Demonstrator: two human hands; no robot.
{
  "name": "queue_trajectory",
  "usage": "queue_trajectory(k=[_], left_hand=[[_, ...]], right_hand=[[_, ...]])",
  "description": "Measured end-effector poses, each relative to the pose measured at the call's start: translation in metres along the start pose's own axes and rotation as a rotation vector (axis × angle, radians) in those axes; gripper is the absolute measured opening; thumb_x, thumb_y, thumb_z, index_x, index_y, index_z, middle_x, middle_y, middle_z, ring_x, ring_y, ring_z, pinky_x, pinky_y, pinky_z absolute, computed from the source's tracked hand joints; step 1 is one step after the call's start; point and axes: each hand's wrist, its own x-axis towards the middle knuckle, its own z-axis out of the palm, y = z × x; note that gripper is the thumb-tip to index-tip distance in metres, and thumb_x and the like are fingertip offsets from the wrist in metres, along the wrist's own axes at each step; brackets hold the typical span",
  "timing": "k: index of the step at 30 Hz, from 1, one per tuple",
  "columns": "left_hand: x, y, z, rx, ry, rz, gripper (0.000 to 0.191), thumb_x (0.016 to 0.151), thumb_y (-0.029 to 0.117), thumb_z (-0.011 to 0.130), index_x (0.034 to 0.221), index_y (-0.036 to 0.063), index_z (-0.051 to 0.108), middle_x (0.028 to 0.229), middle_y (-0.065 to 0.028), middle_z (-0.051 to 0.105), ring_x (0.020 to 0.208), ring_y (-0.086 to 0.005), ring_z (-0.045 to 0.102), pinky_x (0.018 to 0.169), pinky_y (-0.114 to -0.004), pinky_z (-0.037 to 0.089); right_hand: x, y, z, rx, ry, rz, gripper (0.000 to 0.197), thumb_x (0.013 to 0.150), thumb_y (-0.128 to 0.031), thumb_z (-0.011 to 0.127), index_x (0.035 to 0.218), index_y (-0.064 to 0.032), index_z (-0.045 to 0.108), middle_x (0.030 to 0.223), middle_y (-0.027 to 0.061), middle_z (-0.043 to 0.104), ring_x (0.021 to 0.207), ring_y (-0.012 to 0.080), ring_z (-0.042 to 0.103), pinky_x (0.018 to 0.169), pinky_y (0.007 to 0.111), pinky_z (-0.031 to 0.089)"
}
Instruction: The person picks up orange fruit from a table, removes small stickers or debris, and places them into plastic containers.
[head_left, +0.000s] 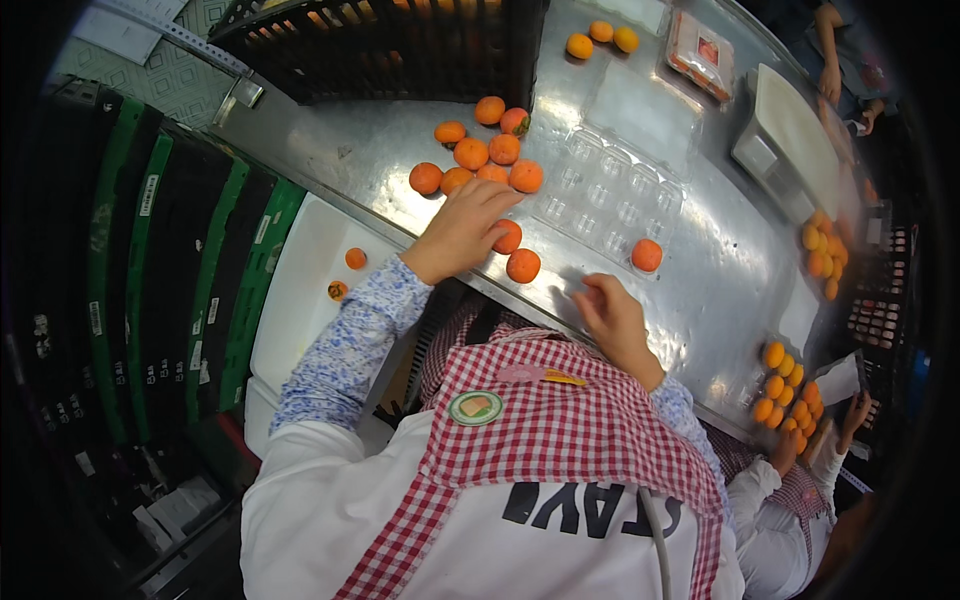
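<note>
My left hand (469, 225) lies over the near side of a group of orange persimmons (471, 153) on the metal table (360, 161). Its fingertips are at the group's near edge, and its thumb touches a persimmon (508, 235); whether it grips one is hidden. Another persimmon (523, 265) lies just nearer to me. My right hand (611, 311) is above the table's near edge, fingers curled and apart, with nothing seen in it. Between and beyond my hands lies a clear plastic tray (598, 196) with moulded cups, and one persimmon (646, 255) sits at its near right corner.
A dark plastic crate (390, 56) stands behind the fruit. Green and black crates (142, 247) are stacked at left, beside a white bin (300, 247) holding two persimmons. A packed clear box (701, 54) and a pale scale-like tray (795, 142) stand at right. Co-workers' hands (784, 452) are at lower right.
</note>
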Motion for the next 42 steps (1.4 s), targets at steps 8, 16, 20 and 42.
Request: queue_trajectory(k=[8,16,20,42], left_hand=[[-0.008,-0.02,0.012,0.281,-0.319,0.228,0.059,0.07,0.01,0.072,0.125,0.0078,0.05,0.118,-0.0075,0.055,0.115,-0.0245,0.05,0.097,-0.038,0.037],[-0.004,-0.037,0.027,0.275,-0.307,0.286,0.041,0.076,0.012,0.067,0.115,0.0068,0.056,0.107,-0.0083,0.059,0.101,-0.0255,0.056,0.09,-0.038,0.04],[0.0,-0.035,0.021,0.116,-0.351,0.19,0.043,0.076,0.011,0.068,0.117,0.0062,0.056,0.11,-0.0096,0.058,0.101,-0.0277,0.056,0.088,-0.039,0.041],[0.03,0.036,0.065,-1.994,-0.527,-0.497,0.053,0.099,0.031,0.047,0.138,-0.0026,0.033,0.133,-0.0198,0.048,0.123,-0.0259,0.05,0.104,-0.036,0.044]], right_hand=[[0.044,-0.012,0.064,-0.506,-0.141,-0.186,0.069,0.071,-0.042,0.076,0.121,-0.0027,0.049,0.102,0.0141,0.055,0.084,0.0299,0.061,0.067,0.037,0.052],[0.043,-0.001,0.073,-0.331,-0.116,-0.134,0.059,0.075,-0.028,0.076,0.124,-0.004,0.051,0.104,0.0147,0.056,0.086,0.0271,0.062,0.071,0.036,0.053],[0.035,-0.003,0.053,0.375,-0.269,0.35,0.054,0.085,-0.014,0.069,0.132,-0.0034,0.046,0.126,0.0115,0.054,0.103,0.0173,0.06,0.084,0.031,0.051],[-0.005,0.02,-0.038,1.359,-0.034,0.384,0.051,0.102,-0.035,0.04,0.134,0.004,0.039,0.127,0.0206,0.053,0.105,0.0252,0.063,0.093,0.036,0.052]])
